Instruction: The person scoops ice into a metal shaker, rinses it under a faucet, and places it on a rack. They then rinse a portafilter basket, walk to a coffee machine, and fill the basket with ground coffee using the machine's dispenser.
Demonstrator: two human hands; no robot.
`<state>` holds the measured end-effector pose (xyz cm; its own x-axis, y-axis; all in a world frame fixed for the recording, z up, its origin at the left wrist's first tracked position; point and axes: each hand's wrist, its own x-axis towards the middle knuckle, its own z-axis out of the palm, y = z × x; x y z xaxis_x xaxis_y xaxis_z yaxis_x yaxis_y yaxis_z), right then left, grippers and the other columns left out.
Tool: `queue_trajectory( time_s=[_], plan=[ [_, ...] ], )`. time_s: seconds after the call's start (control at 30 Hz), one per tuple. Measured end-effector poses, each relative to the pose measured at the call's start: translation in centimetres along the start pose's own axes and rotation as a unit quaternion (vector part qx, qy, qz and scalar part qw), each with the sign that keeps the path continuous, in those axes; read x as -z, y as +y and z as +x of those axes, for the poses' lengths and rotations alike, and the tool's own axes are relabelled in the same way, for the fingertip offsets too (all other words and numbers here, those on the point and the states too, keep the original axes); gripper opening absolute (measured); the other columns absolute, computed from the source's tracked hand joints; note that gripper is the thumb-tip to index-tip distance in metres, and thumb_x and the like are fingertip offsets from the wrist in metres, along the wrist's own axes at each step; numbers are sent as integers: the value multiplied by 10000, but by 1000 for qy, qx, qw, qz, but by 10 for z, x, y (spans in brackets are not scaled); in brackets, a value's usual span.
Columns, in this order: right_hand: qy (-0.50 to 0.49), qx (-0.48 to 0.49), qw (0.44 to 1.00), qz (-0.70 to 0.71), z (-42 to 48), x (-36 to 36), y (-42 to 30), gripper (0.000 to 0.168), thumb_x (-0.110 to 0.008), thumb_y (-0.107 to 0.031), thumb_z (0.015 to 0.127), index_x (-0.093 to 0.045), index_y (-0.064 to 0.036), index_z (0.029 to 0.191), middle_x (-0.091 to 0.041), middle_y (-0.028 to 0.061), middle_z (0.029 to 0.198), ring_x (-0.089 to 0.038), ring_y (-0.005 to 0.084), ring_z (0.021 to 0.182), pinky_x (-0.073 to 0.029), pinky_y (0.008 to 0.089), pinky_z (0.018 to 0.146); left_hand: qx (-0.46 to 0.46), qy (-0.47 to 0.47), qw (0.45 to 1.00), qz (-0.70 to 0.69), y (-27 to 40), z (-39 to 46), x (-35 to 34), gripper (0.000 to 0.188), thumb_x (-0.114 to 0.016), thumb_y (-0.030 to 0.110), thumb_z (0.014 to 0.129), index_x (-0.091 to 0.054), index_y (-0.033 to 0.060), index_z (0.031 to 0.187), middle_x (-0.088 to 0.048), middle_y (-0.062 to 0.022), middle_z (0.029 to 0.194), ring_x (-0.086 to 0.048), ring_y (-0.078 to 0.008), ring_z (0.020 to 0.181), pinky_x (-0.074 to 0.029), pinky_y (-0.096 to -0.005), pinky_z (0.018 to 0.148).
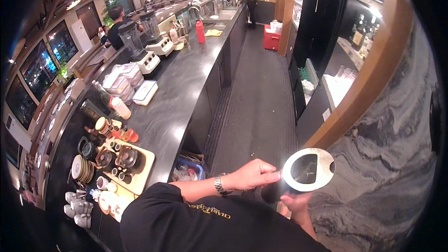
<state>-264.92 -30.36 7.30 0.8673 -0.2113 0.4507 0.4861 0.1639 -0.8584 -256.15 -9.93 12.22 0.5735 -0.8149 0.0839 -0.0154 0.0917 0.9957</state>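
Before me, above the floor on the right, is a dark vessel with a round, pale metal-rimmed lid [288, 178]; its exact kind is unclear. The lid has a large dark opening or window. My left hand [250, 175], with a metal-band watch on the wrist, closes its fingers around a short dark part at the vessel's left side, probably a handle. Beneath the lid, my right hand [297, 203] grips the vessel from below, its fingers partly hidden. Both hands are away from the dark counter on the left.
The dark counter [168, 94] bears blenders [148, 61], lidded containers, bottles and a wooden tray [148, 168] with dark pots. A blue-lined bin [199, 171] stands beneath it. A curved wooden post [367, 80] and marbled wall [378, 178] rise at right. A person [251, 1] stands down the aisle.
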Motion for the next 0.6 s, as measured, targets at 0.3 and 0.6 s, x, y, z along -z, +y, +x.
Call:
queue_trajectory(
  time_s=[0.3,0.6],
  plan=[
    [-75,-3,995,70,261,15,115,753,-936,-206,614,-568,39,1223,-659,78,1107,-632,185,1009,-502,332,905,-21,98,992,78,4,172,171,468,-638,418,977,-513,64,698,-515,7,592,-447,-63,570,-383,-294,525],
    [-201,5,979,12,512,16,250,723,-899,-252,647,-560,68,1200,-674,108,1048,-657,202,942,-527,342,852,-75,205,953,212,-24,314,365,425,-787,375,850,-573,44,1010,-588,-70,968,-571,-161,901,-482,-361,829]
  ],
)
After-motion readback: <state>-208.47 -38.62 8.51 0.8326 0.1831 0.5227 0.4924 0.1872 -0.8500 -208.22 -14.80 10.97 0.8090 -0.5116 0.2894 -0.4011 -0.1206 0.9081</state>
